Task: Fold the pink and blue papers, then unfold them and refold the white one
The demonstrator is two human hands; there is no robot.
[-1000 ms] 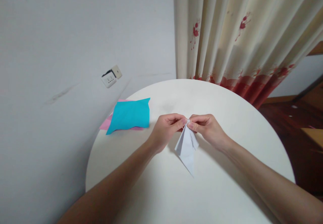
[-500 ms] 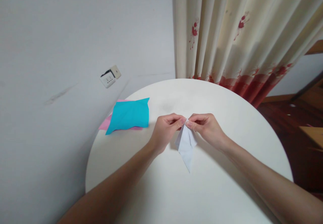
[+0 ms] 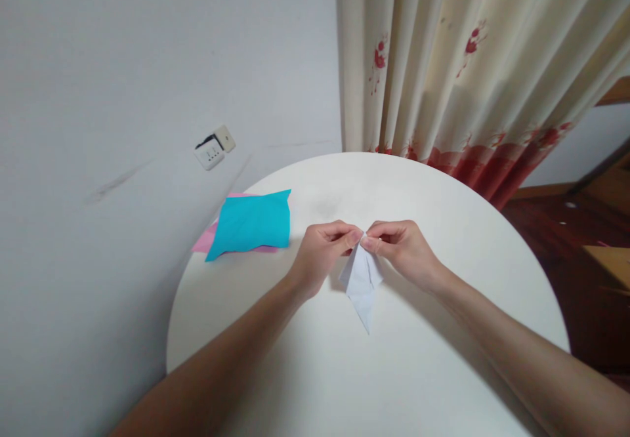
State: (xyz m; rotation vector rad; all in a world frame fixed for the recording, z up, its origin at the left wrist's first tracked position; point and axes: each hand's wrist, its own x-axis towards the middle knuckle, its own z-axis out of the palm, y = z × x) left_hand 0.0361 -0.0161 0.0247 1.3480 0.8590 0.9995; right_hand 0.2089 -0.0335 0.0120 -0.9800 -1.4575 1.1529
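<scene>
A piece of folded white paper (image 3: 361, 283) hangs between my hands, its long point toward me and shorter flaps spreading at the sides. My left hand (image 3: 325, 253) pinches its narrow top end between thumb and fingers. From the other side, my right hand (image 3: 401, 250) pinches the same end, the two thumb tips nearly touching. The fingers cover most of that upper end. Both hands are over the middle of the round white table (image 3: 319, 371).
A blue sheet of paper (image 3: 253, 222) with curled corners lies over pink paper (image 3: 204, 240) at the table's left edge. Beyond stands a pale wall with a socket (image 3: 209, 153). A cream and red curtain (image 3: 433, 83) hangs behind the table.
Both hands keep the same pinch on the white paper. Its lower point has lifted very slightly; the rest looks nearly unchanged.
</scene>
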